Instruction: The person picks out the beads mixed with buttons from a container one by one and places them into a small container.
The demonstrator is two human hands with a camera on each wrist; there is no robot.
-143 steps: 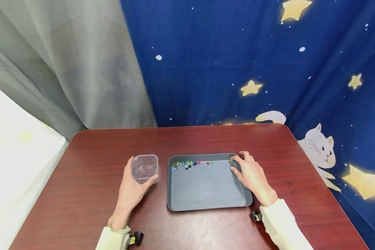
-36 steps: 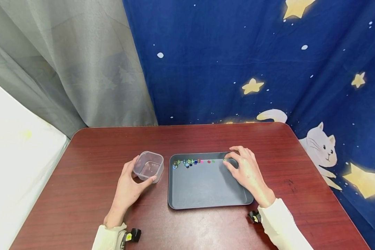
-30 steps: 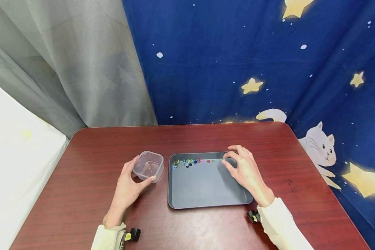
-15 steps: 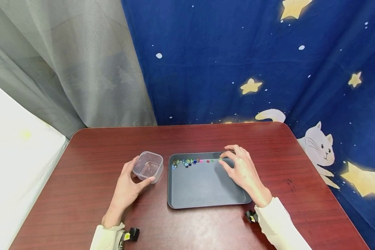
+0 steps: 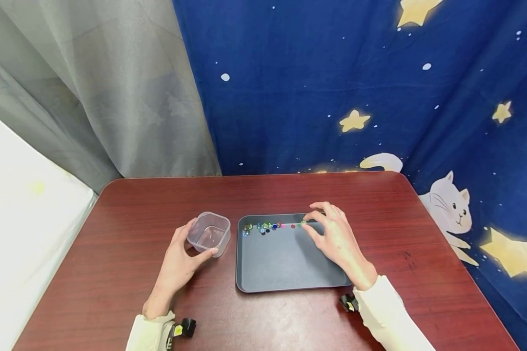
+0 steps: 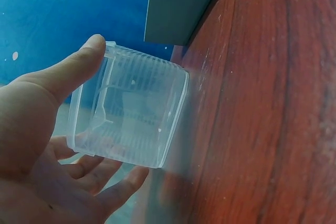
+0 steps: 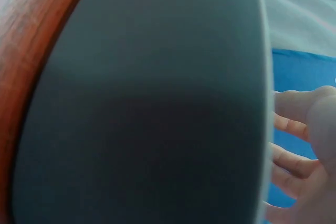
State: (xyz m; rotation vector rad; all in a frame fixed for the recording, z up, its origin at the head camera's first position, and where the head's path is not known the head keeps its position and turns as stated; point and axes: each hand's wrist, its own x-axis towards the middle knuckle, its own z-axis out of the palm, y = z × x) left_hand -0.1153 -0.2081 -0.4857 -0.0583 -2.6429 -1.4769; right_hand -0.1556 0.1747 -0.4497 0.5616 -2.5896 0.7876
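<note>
The person's left hand (image 5: 177,262) grips a clear container (image 5: 223,239) and the right hand (image 5: 335,240) pinches a yellow-green bead (image 5: 303,222) above the gray tray (image 5: 281,263), work seemingly early, other beads (image 5: 265,225) lying to that hand's left, none visibly boxed.

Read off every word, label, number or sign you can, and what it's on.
Nothing is legible.
Yellow label on left wrist camera: any print too small to read.
Yellow label on right wrist camera: likewise.
Clear container: faint marks, too small to tell.
</note>
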